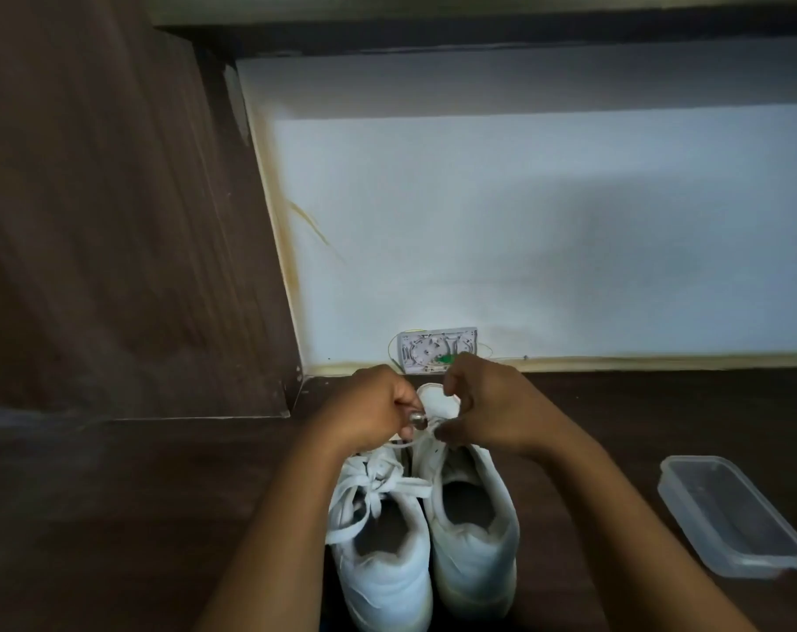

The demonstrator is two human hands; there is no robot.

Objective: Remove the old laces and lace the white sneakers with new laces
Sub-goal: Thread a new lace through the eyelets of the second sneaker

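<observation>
Two white sneakers stand side by side on the dark wooden surface, heels toward me. The left sneaker (380, 554) is fully laced and tied in a bow. The right sneaker (472, 517) has its upper eyelets bare, and a white lace (421, 433) runs across its front part. My left hand (376, 410) pinches one end of that lace above the toe area. My right hand (483, 403) pinches the other side of the same lace, its fingers over the sneaker's toe. Both hands hide most of the sneaker's front.
A clear plastic container (729, 515) lies on the wood to the right of the sneakers. A white wall rises behind, with a small open wall box (435, 348) just beyond my hands. A dark wooden panel (114, 221) stands at the left.
</observation>
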